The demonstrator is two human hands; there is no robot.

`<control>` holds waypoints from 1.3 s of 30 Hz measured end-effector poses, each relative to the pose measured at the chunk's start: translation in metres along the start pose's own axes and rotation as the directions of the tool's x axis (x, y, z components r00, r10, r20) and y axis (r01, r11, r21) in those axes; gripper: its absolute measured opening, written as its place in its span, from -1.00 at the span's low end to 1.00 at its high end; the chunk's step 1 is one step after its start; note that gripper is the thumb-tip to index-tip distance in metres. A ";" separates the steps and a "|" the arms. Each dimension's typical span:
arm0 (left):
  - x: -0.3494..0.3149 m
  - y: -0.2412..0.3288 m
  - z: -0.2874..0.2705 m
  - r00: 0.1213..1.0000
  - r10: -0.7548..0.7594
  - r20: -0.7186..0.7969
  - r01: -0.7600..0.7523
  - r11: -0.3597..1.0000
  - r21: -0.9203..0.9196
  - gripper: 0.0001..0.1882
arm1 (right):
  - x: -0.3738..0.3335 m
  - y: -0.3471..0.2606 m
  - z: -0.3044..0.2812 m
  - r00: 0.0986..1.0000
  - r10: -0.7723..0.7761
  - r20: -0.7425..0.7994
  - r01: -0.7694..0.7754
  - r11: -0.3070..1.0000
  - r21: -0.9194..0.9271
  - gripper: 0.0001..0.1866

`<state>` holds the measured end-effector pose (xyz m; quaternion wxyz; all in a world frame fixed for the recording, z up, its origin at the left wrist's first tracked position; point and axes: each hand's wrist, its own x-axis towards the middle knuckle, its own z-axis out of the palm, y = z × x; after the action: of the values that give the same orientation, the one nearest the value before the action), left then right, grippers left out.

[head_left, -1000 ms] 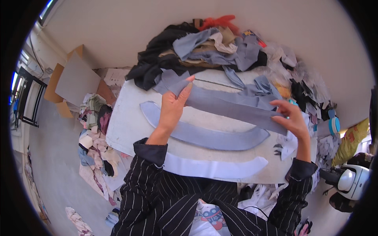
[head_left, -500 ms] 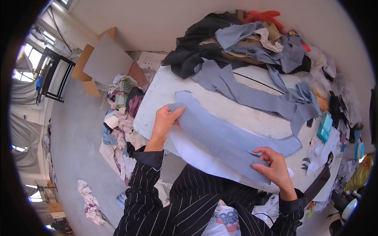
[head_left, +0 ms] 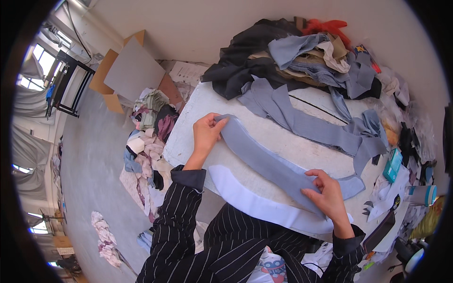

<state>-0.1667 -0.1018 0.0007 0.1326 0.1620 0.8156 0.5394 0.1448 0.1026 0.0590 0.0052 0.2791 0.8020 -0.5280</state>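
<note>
Stretched between my hands is a curved grey fabric strip [head_left: 264, 160]. Its far left end is pinched by the thumb and fingers of my left hand [head_left: 205, 135]. Lower right, my right hand [head_left: 327, 194] grips the same strip near its other end, thumb on top. A light blue-grey strip [head_left: 352, 187] of similar curve lies beneath it on the table, mostly covered. Closer to my body, a white curved fabric strip [head_left: 257, 199] rests along the table's front edge.
The white table [head_left: 186, 118] carries a long grey cloth piece [head_left: 306, 120] and, behind it, a heap of black cloth [head_left: 240, 54] and grey cloth. On the right stand a teal box [head_left: 392, 165] and a lidded cup [head_left: 421, 195]. Scraps [head_left: 148, 160] and a cardboard box [head_left: 130, 70] are at left.
The grey strip has moved away from me and now covers most of the light blue-grey one. More of the white strip shows. My left hand moved slightly right and away.
</note>
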 end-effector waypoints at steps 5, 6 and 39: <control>0.003 -0.005 0.006 0.996 0.075 -0.051 -0.067 0.989 0.135 -0.81 | 0.003 0.001 -0.002 0.999 -0.033 -0.038 0.029 0.996 -0.084 -0.54; 0.004 -0.008 0.005 0.994 0.098 -0.057 -0.088 0.983 0.164 -0.80 | 0.003 0.002 -0.002 0.998 -0.044 -0.045 0.040 0.995 -0.087 -0.54; -0.080 0.049 0.091 0.557 0.397 0.729 -0.816 0.425 0.392 -0.43 | 0.016 0.025 0.007 0.959 -0.197 -0.204 0.124 0.938 -0.324 -0.47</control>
<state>-0.0522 -0.0404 0.0150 0.0653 0.6389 0.7559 0.1270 0.1407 0.1105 0.0300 -0.0888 0.2681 0.8898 -0.3585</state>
